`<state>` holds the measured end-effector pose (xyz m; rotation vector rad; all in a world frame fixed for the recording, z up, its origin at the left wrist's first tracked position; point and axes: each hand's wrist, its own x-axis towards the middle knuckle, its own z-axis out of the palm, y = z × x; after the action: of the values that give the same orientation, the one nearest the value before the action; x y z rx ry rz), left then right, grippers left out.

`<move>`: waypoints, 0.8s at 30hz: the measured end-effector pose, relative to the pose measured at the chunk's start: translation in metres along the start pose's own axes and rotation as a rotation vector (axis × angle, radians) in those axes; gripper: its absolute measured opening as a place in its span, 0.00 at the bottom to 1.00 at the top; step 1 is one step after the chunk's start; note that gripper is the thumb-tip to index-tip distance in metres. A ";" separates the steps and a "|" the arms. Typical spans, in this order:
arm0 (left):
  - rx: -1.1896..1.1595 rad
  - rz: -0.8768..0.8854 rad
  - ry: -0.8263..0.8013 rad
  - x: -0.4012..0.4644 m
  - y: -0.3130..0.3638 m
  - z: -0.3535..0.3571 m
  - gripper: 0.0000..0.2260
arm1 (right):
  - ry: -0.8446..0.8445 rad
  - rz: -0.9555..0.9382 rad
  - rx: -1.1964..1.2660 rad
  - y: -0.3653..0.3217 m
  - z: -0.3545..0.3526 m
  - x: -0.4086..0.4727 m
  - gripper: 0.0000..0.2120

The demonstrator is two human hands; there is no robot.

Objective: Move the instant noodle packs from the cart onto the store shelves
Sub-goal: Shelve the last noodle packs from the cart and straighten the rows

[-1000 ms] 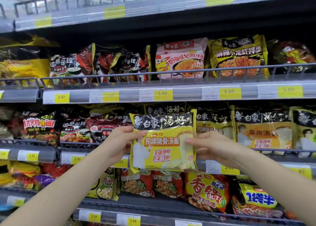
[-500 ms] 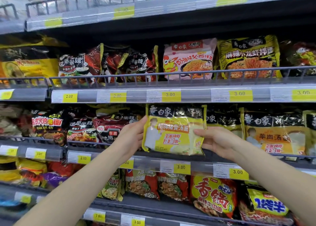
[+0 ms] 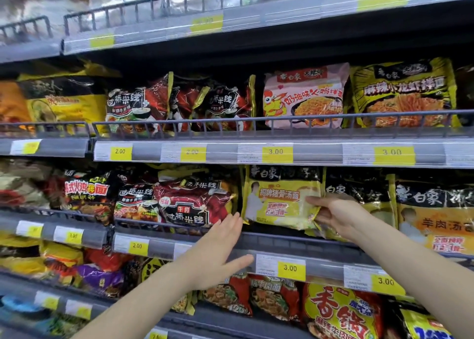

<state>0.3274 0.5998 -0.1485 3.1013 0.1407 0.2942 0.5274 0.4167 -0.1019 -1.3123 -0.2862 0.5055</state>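
The left hand (image 3: 218, 251) is hanging flat and spread in front of the shelf rail (image 3: 179, 229), its fingers (image 3: 234, 222) holding nothing; the tips are reaching up just beside the lower left corner of the yellow noodle pack (image 3: 279, 200), and whether they are touching it is not clear. Left of those fingers, red rice-noodle packs (image 3: 195, 205) are crowding the same shelf level.

To the right of them the yellow noodle pack is sitting upright in its slot on the middle shelf, top edge tucked under the price strip (image 3: 277, 153) above, bottom edge just behind the rail. It is tilting a little, lower right corner forward.

Further right, the right hand (image 3: 338, 215) is gripping that lower right corner: thumb lying across the front face, the other fingers curling behind, closed on the wrapper. Beyond these fingers, more packs of the same brand (image 3: 433, 218) are standing in a row.

The step in hand looks like the seating of the pack, nearly done. The next move probably calls for the right hand to push the corner back until the pack is standing square behind the rail, then to let go without dragging the slippery film forward; the left hand could be steadying the near edge. The cart is not in view, so another pack would mean turning away from the shelf.
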 end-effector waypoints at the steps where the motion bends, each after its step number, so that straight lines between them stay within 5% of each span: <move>1: 0.035 0.011 -0.010 0.000 -0.001 0.002 0.39 | 0.019 -0.001 -0.023 0.001 0.002 0.000 0.10; 5: 0.084 0.016 -0.062 0.001 -0.004 0.002 0.40 | 0.116 -0.029 -0.100 0.005 0.010 0.002 0.22; 11: 0.092 0.022 -0.079 0.001 -0.006 0.003 0.39 | 0.186 -0.032 -0.196 0.011 0.019 0.011 0.13; 15: 0.083 0.016 -0.076 0.001 -0.007 0.004 0.39 | 0.261 -0.071 -0.396 0.012 0.020 0.018 0.27; 24: 0.068 0.004 -0.096 0.002 -0.005 0.002 0.40 | 0.270 -0.272 -1.094 0.009 0.030 0.017 0.14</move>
<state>0.3290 0.6053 -0.1499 3.1755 0.1459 0.1429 0.5257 0.4519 -0.1043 -2.3264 -0.5412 -0.1220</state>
